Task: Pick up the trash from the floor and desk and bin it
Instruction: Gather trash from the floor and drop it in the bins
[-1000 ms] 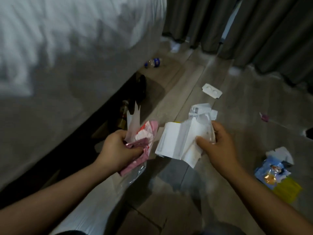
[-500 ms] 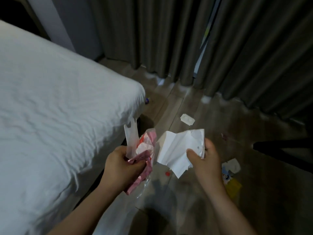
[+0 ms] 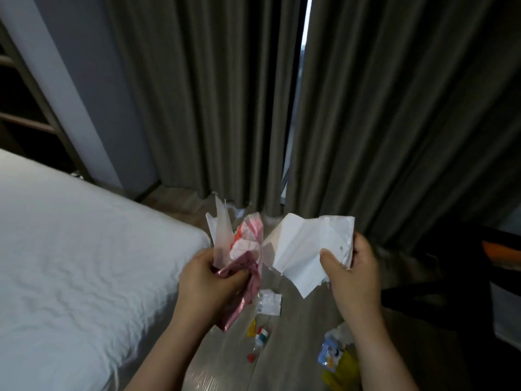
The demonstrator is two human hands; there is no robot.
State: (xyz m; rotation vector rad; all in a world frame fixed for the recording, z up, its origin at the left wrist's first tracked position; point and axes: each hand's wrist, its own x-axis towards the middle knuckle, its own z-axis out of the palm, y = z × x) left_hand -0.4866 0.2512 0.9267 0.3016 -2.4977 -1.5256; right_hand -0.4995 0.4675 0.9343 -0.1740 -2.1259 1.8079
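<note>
A bedroom: white-sheeted bed (image 3: 79, 263), long grey curtains (image 3: 366, 108), wood-look floor (image 3: 296, 348).

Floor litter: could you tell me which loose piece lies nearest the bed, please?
The white crumpled packet, just below the left hand. The blue-and-yellow wrapper lies farther right, under the right forearm.

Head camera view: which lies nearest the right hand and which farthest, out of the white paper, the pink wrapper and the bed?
1. White paper: held in the right hand.
2. Pink wrapper: just left, in the left hand.
3. Bed: far left.
</note>
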